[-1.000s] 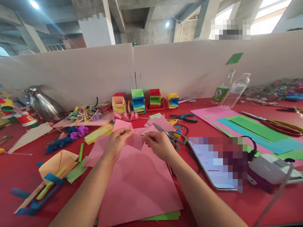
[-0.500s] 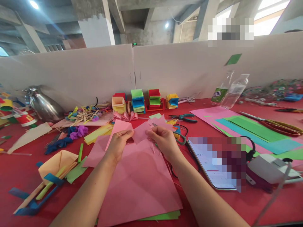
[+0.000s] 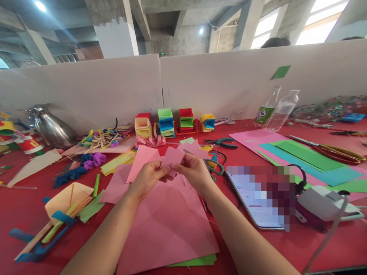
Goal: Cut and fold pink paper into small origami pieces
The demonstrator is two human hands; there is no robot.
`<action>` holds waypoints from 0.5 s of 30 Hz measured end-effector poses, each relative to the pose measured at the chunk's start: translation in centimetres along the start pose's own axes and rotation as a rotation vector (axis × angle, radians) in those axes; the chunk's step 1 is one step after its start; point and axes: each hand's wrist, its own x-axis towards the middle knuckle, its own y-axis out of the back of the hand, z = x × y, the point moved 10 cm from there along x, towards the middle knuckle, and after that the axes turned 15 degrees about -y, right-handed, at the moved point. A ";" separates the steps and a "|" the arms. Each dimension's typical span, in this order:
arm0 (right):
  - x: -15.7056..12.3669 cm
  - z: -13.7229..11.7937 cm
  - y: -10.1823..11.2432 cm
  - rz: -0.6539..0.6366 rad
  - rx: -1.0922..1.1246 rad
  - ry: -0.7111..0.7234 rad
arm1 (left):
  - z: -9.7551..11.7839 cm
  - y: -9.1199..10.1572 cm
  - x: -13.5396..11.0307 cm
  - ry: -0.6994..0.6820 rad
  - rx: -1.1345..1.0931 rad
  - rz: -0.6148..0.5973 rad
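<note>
A small piece of pink paper [image 3: 172, 156] is held up between my two hands. My left hand [image 3: 149, 176] pinches its lower left side, thumb in front. On the other side my right hand [image 3: 193, 170] is closed on its right edge. Under both hands lies a large pink sheet [image 3: 169, 225], with green paper [image 3: 195, 261] showing below its front edge. Another pink piece [image 3: 143, 158] rests just behind my left hand. Teal-handled scissors [image 3: 215, 167] lie beside my right hand, partly hidden by it.
Folded paper boxes [image 3: 166, 123] stand along the white partition [image 3: 223, 84]. A phone [image 3: 255, 198], coloured sheets [image 3: 309, 156], large scissors [image 3: 329, 149] and bottles [image 3: 282, 110] are on the right. At left are a metal jug [image 3: 53, 128], craft sticks [image 3: 104, 139] and a peach paper construction [image 3: 69, 200].
My hands have come closer together. The small pink paper has turned and now stands higher between them, with my left fingers on it too.
</note>
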 end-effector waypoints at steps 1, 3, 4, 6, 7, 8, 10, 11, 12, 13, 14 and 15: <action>0.0 0.0 0.1 0.012 0.003 -0.003 | 0.0 -0.1 0.0 -0.003 0.005 -0.005; 0.0 0.0 0.5 0.040 0.024 -0.008 | -0.1 -0.1 0.1 -0.012 0.019 -0.013; 0.0 0.0 0.7 0.055 0.042 -0.010 | -0.1 -0.1 0.2 -0.017 0.028 -0.013; 0.1 0.1 1.3 0.087 0.084 -0.022 | -0.1 0.0 0.2 -0.022 0.048 -0.008; 0.1 0.2 1.5 0.101 0.097 -0.030 | -0.1 0.0 0.2 -0.021 0.054 -0.008; 0.1 0.3 1.7 0.112 0.101 -0.038 | -0.1 0.0 0.1 -0.018 0.055 -0.010; 0.1 0.3 1.9 0.120 0.097 -0.041 | -0.1 -0.4 0.0 -0.009 0.039 -0.025; 0.1 0.3 1.8 0.119 0.094 -0.037 | -0.1 -0.7 -0.1 -0.007 0.024 -0.038; 0.1 0.2 1.8 0.118 0.091 -0.030 | 0.0 -1.1 -0.1 -0.009 0.008 -0.053; 0.1 0.2 1.7 0.118 0.089 -0.024 | 0.1 -1.3 -0.2 -0.016 -0.005 -0.062; 0.1 0.2 1.6 0.122 0.087 -0.019 | 0.3 -1.4 -0.2 -0.024 -0.014 -0.064; 0.1 0.3 1.6 0.127 0.082 -0.019 | 0.4 -1.5 -0.2 -0.032 -0.018 -0.061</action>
